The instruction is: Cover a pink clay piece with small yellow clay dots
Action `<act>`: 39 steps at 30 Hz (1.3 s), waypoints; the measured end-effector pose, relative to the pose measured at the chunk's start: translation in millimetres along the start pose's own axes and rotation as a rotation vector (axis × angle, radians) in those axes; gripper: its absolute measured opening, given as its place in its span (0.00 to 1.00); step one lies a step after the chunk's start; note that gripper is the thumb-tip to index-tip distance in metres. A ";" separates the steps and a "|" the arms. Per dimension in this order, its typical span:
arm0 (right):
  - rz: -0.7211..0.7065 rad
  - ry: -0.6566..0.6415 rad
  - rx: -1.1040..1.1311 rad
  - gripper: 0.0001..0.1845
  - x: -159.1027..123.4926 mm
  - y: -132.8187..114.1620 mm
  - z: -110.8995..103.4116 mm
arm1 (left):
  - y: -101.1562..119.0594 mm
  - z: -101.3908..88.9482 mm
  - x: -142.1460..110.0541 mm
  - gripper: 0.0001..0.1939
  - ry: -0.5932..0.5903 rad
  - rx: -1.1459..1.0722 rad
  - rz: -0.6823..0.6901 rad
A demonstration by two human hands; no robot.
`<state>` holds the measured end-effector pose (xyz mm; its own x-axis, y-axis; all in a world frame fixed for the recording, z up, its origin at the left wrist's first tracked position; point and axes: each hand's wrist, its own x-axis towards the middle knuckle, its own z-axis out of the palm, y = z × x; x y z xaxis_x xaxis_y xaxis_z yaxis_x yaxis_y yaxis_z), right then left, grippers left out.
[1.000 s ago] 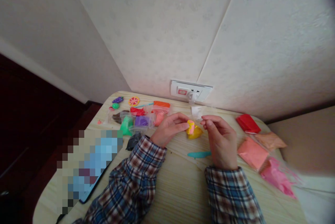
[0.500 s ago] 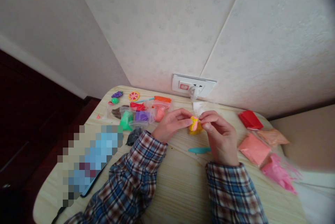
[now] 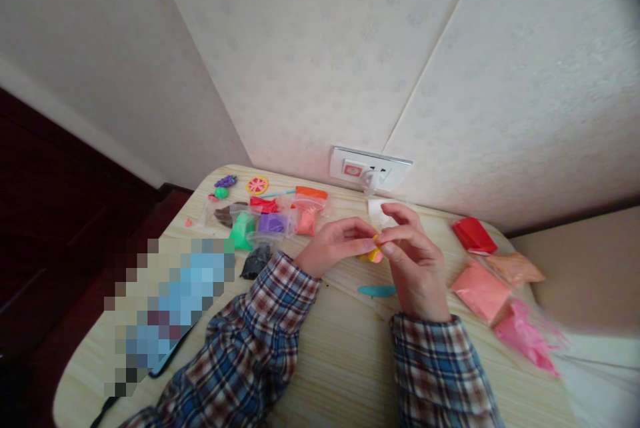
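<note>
My left hand (image 3: 334, 247) and my right hand (image 3: 414, 267) meet over the light wooden table (image 3: 340, 355). Both pinch a small yellow clay piece with a pink bit (image 3: 373, 255), most of it hidden by my fingers. A teal plastic modelling tool (image 3: 376, 291) lies on the table just below the hands. Both sleeves are plaid.
Bags of clay lie at the left: green (image 3: 243, 229), purple (image 3: 271, 222), red (image 3: 262, 204), orange (image 3: 310, 193), black (image 3: 256, 260). At the right lie a red pack (image 3: 473, 235), salmon (image 3: 479, 291) and pink (image 3: 525, 335) bags. A wall socket (image 3: 369, 168) sits behind. A blurred-out phone (image 3: 170, 308) lies left.
My right hand has moved left onto the yellow clay piece and now pinches it together with my left hand; the piece is more hidden than before.
</note>
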<state>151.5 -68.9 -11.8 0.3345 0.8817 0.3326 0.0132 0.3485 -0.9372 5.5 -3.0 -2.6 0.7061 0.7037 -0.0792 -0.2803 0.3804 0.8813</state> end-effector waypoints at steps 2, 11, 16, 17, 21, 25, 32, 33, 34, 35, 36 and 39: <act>0.005 -0.008 0.012 0.06 -0.2 -0.5 0.1 | -0.4 -0.1 0.0 0.24 0.015 0.007 0.005; 0.049 -0.028 0.067 0.04 -1.6 -3.0 2.2 | 0.1 0.3 -0.1 0.24 0.022 -0.005 0.013; 0.083 -0.039 0.107 0.07 -3.2 -3.2 3.3 | 3.0 2.4 -0.4 0.25 0.005 -0.019 0.001; 0.089 -0.044 0.115 0.08 -3.6 -3.2 3.1 | 3.0 2.4 -0.4 0.25 0.003 -0.022 0.001; 0.113 -0.054 0.137 0.07 -5.0 -2.9 2.1 | 1.6 0.6 -0.7 0.25 0.004 -0.023 0.003; 0.122 -0.032 0.140 0.07 -6.2 -2.3 2.0 | -0.4 -2.3 -1.6 0.23 0.015 -0.010 0.006; 0.121 -0.033 0.134 0.06 -5.6 -1.1 3.7 | 0.0 -1.1 -0.7 0.23 0.002 -0.005 0.009; 0.120 -0.037 0.135 0.05 -5.3 -1.0 3.8 | 0.1 -0.9 -0.5 0.24 0.000 -0.006 0.012; 0.119 -0.041 0.136 0.05 -5.1 -1.0 3.8 | 0.2 -0.8 -0.3 0.23 0.000 -0.006 0.015; 0.119 -0.045 0.135 0.05 -4.9 -1.0 3.7 | 0.1 -0.9 -0.1 0.23 0.001 -0.007 0.018; 0.119 -0.046 0.135 0.05 -4.7 -1.0 3.5 | -0.2 -1.1 -0.1 0.23 0.002 -0.007 0.019; 0.115 -0.049 0.135 0.05 -4.5 -1.5 2.9 | -1.0 -1.6 0.0 0.22 -0.001 -0.006 0.019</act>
<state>147.2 -72.4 -11.6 0.2801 0.9316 0.2316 -0.1500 0.2807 -0.9480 4.7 -2.4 -4.2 0.7012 0.7102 -0.0620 -0.2977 0.3708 0.8797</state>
